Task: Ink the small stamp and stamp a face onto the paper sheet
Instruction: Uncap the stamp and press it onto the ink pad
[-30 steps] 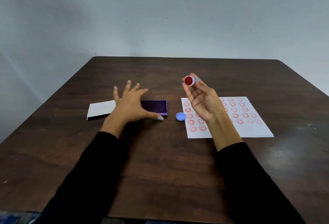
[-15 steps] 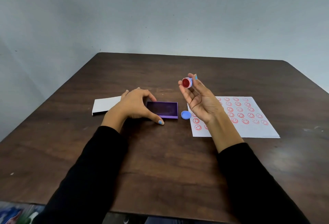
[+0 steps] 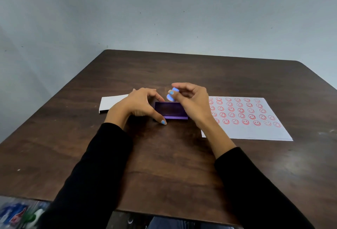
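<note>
I see the ink pad (image 3: 171, 112), a shallow rectangular purple tray lying open at frame centre on the table (image 3: 164, 156), its long axis running left to right. Its well holds a dark, matte purple inking surface. My left hand (image 3: 140, 104) braces the tray's left end, thumb along the near corner and fingers curled at the far corner, pressing the tray between them. My right hand (image 3: 191, 99) hovers over the tray's right end, fingertips drawn together on the stamp (image 3: 171, 94), a small round light-blue piece, blurred. It sits just above the tray's far edge; I cannot tell which way its face points. The paper (image 3: 255, 130), a flat white sheet, lies right of centre, long axis left to right, bearing rows of red smiley prints. A white card (image 3: 111, 104) lies left of the tray, partly under my left hand. The table is dark wood-grain, smooth, with rounded corners. Both sleeves are black.
</note>
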{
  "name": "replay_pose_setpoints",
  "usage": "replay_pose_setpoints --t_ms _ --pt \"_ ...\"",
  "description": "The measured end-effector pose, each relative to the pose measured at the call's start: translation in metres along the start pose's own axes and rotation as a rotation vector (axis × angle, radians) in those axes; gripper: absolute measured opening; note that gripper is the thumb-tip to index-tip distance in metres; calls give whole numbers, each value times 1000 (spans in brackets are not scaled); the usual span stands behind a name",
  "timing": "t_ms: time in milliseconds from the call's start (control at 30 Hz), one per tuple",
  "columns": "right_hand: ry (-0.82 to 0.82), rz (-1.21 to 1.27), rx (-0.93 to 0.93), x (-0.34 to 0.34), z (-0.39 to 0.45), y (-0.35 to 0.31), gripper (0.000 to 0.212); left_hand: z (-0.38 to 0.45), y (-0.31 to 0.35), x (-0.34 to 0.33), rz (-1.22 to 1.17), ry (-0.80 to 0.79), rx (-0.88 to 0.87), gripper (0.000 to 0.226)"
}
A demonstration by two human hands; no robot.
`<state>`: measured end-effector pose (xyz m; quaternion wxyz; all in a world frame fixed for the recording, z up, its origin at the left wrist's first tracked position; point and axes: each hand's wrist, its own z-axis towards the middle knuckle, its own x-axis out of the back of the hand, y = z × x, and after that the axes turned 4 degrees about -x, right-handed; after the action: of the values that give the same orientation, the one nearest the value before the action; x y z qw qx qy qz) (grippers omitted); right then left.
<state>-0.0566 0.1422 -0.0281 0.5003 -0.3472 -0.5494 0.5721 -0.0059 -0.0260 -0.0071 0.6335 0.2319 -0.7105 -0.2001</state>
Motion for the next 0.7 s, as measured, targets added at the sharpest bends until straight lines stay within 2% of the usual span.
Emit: replay_pose_setpoints --t_ms 67,167,400,700 --pt "-22 -163 85 -4 -3 2 23 -1 2 1 -1 -4 0 61" --pt "-69 -270 145 -8 -5 4 24 -1 3 2 -3 -6 6 60" --pt "-115 -356 212 -13 -9 2 24 -2 2 2 -22 -16 8 57" --pt "-126 -370 164 -13 -10 -1 19 -2 1 0 -52 -25 13 62"
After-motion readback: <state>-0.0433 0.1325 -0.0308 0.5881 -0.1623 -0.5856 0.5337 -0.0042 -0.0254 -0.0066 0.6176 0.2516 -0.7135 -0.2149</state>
